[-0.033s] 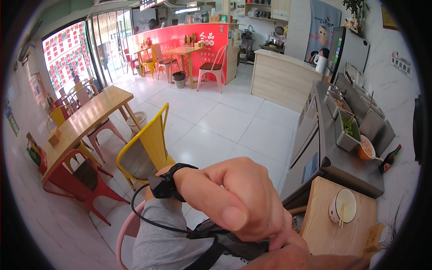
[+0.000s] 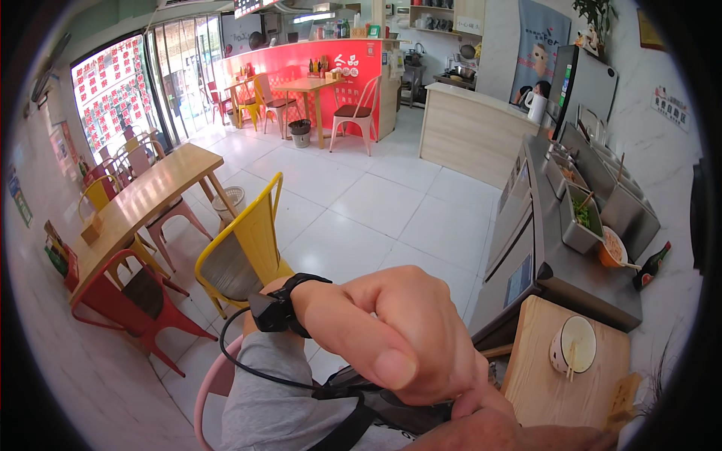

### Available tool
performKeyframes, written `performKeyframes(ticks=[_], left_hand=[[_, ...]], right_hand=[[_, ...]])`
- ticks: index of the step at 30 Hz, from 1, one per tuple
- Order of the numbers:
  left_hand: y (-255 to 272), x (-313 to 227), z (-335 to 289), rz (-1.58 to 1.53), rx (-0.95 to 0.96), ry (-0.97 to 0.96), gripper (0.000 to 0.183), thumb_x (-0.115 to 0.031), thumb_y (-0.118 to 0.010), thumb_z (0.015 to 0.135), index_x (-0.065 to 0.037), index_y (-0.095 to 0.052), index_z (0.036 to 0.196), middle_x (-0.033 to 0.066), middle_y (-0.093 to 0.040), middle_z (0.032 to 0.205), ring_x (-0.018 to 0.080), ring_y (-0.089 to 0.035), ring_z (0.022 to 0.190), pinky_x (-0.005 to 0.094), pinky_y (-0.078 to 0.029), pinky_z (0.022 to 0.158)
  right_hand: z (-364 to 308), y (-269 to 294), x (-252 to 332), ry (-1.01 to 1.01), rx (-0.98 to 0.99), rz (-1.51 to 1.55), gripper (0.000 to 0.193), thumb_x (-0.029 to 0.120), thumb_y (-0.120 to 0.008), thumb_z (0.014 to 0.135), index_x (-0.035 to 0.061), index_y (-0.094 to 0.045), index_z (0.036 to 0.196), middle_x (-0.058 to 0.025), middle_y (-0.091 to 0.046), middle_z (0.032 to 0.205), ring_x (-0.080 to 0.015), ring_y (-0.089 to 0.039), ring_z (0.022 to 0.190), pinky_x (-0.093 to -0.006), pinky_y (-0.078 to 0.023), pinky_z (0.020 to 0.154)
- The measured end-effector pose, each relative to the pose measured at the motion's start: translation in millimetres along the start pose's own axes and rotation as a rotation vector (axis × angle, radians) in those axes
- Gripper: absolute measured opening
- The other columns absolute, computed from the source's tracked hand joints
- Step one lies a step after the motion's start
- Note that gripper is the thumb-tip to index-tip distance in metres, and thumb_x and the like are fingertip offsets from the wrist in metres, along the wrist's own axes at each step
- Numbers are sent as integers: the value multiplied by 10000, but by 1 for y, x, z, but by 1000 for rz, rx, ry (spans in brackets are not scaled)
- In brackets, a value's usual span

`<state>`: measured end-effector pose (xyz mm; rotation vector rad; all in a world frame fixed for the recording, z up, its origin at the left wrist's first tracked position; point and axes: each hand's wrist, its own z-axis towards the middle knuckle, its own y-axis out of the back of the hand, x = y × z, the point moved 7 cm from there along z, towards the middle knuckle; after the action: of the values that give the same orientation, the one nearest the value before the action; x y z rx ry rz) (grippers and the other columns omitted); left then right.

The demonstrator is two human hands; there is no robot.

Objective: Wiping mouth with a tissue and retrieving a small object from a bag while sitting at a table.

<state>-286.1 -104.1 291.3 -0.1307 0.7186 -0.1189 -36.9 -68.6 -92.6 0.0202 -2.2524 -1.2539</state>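
My left hand [image 2: 398, 327] is closed in front of me, with its thumb folded across the curled fingers. Whatever lies inside those fingers is hidden. A black wristband device [image 2: 282, 304] sits on my left wrist, and a black cable [image 2: 233, 353] loops from it towards a dark strap [image 2: 350, 432] in my lap. My right forearm [image 2: 481, 432] enters from the lower right. Only part of my right hand [image 2: 472, 402] shows, touching the underside of the left fist; its other fingers are covered. Grey cloth [image 2: 278, 376] lies beneath my left wrist.
At right, a wooden table [image 2: 538, 353] holds a bowl [image 2: 577, 342] with chopsticks [image 2: 571, 359]. Behind it stands a steel counter [image 2: 579, 274] with food tins [image 2: 580, 218] and a dark bottle [image 2: 653, 267]. A yellow chair [image 2: 252, 240], red chair [image 2: 147, 301] and long table [image 2: 143, 199] are left.
My left fist has sunk very slightly. Nothing else visibly differs.
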Motion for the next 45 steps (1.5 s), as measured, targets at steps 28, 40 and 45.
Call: performKeyframes(ticks=[28,40,45], left_hand=[[31,5,8,220,-157,36,458,-303,-483,980,-57,-445,596,28,-414,536,186,-449,513,417,-457,721],[145,113,-90,1388,-397,1030,114,-75,-512,836,-64,-601,906,138,-640,889,307,-590,892,421,-457,759],[119,149,-156,1464,-124,1222,80,-98,-625,772,-103,-648,848,84,-670,920,276,-568,1010,401,-419,809]], right_hand=[[-9,14,20,-20,15,-28,431,363,-673,886,24,-665,1153,-186,-689,1103,-344,-646,1054,-417,-508,895],[-20,24,31,-42,-14,73,435,312,-698,886,-19,-637,1161,-218,-670,1105,-377,-633,1057,-407,-504,911],[-24,27,38,-99,-9,121,462,306,-709,864,-27,-624,1173,-219,-653,1144,-379,-611,1090,-416,-487,934]])
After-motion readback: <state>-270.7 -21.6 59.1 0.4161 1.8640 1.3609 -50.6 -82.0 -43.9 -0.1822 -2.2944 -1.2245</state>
